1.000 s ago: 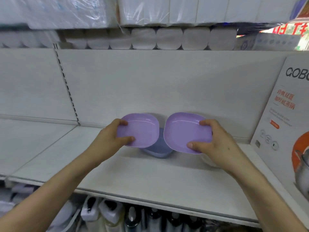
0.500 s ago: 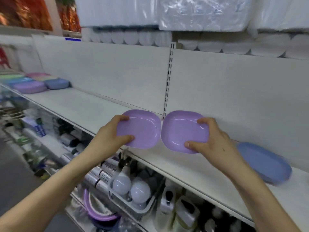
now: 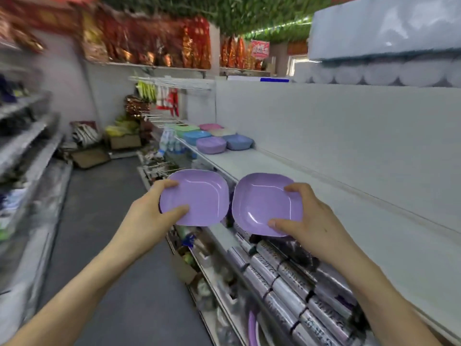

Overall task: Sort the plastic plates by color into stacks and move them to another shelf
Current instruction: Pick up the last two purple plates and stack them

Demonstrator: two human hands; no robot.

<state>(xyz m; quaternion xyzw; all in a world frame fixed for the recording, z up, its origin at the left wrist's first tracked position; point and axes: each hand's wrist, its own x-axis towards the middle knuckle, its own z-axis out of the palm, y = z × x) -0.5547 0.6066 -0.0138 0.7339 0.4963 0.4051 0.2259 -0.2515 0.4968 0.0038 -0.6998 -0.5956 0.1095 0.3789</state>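
I can read nothing for certain here. The red sign (image 3: pixel 260 49) hanging far ahead carries pale characters, too blurred to make out. The print on the silver rolls (image 3: pixel 299 290) low on the right is smeared as well.

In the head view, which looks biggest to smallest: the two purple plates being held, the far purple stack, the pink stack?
1. Tied: left purple plate and right purple plate look alike.
2. The far purple stack.
3. The pink stack.
The stacks sit farther away, so true size is unsure.
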